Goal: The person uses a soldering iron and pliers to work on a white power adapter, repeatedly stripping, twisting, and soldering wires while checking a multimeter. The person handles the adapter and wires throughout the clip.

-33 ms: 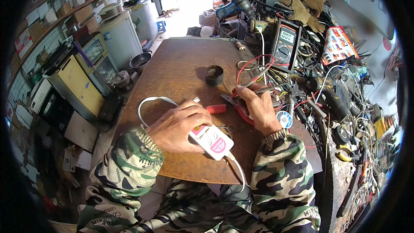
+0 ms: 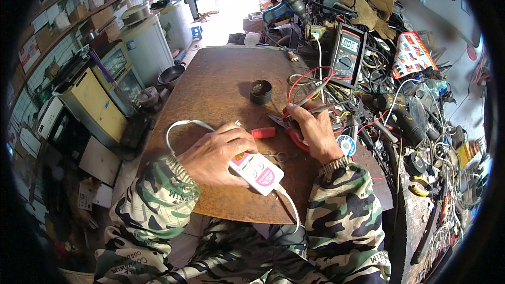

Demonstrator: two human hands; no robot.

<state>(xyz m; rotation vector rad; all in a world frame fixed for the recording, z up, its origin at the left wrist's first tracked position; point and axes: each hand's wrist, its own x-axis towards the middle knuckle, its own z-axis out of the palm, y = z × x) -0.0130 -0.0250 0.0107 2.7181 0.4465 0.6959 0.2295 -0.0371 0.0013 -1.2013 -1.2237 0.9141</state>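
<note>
My left hand (image 2: 218, 152) is closed around a white device (image 2: 258, 175) with a pink label; white cables lead from it, one looping leftward. My right hand (image 2: 313, 131) grips a thin tool (image 2: 318, 92), its full shape unclear, above red-handled pliers (image 2: 296, 138) lying on the table. A red plastic piece (image 2: 263, 133) and a metal ringed object (image 2: 280, 156) lie between my hands. A black round container (image 2: 261, 92) stands beyond them. Beside my right wrist is a small spool (image 2: 346, 145).
The brown table (image 2: 210, 66) borders a dense heap of tools and wires (image 2: 410, 118) on the right, with a multimeter (image 2: 347, 55) and red leads. A heat gun (image 2: 284, 8) lies at the back. Appliances (image 2: 94, 105) and a pan (image 2: 171, 75) stand left of the table.
</note>
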